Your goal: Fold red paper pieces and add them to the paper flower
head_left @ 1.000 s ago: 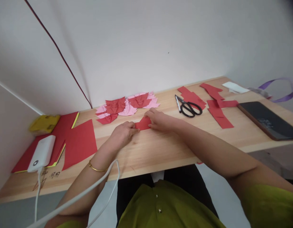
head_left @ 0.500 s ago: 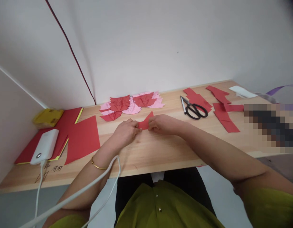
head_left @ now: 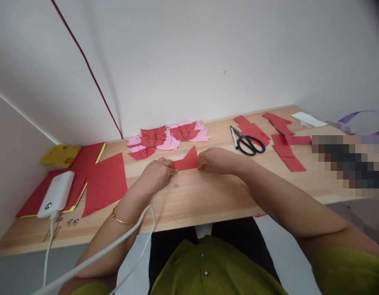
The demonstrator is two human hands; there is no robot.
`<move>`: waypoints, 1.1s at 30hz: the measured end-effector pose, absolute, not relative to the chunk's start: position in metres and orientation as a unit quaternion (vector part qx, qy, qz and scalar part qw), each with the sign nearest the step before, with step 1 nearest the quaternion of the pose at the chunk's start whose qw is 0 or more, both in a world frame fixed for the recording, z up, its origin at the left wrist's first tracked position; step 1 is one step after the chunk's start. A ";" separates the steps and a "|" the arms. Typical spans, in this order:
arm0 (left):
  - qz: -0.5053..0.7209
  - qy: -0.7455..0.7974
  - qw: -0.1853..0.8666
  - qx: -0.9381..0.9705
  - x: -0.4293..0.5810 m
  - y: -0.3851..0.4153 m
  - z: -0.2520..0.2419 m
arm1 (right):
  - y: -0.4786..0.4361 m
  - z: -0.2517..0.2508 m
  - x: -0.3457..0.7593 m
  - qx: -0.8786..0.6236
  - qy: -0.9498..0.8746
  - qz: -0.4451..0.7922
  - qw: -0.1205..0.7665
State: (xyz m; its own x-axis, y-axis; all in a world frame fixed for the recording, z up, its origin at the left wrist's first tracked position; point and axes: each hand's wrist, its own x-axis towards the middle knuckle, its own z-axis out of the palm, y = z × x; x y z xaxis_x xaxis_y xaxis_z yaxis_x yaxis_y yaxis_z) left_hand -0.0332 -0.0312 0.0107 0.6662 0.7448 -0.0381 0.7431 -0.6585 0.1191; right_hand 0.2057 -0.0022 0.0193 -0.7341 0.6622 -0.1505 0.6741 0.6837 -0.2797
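Your right grip (head_left: 199, 164) sits farther out than a second ago. Then, its fingers covered much of the right half of the red, flat-folded paper strip (head_left: 187, 161); now they are at its right edge, and the upper corner stands exposed as a sharp point aimed toward the wall. Your left grip (head_left: 174, 167) is much as it was: fingers on top, thumb low at the left end.

State of grip: left, clamped on the strip's left end; right, fingers drawn together on its right edge, clamped there as far as the view shows. The strip lies between your two hands, low over the pale wooden bench (head_left: 204, 200), near its middle; you can't tell whether all of its underside touches wood.

What the shift suggests: the peak looks formed, and the work seems to be at the stage of truing or flattening that fold. Creases too fine to read from here.

Surroundings: layered red and pink pointed paper pieces (head_left: 153, 136) sit behind your left hand, by the wall, unchanged. Black-handled scissors (head_left: 253, 146) and a slim white pen (head_left: 234, 140) lie to the right, well apart from your fingers, both untouched.
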 end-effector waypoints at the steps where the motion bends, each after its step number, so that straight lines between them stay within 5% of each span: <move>1: 0.008 0.407 0.064 0.911 -0.034 -0.031 0.010 | -0.002 0.020 0.206 0.368 0.916 -0.160 0.022; 12: 0.022 0.395 0.070 0.916 -0.039 -0.030 0.009 | 0.004 0.024 0.219 0.438 0.890 -0.113 0.060; 21: 0.129 0.444 0.140 0.876 -0.032 -0.022 -0.002 | 0.012 -0.006 0.207 0.378 0.904 -0.125 -0.155; 33: 0.174 0.519 0.137 0.825 -0.040 -0.009 -0.023 | 0.015 -0.020 0.204 0.347 0.913 -0.157 -0.144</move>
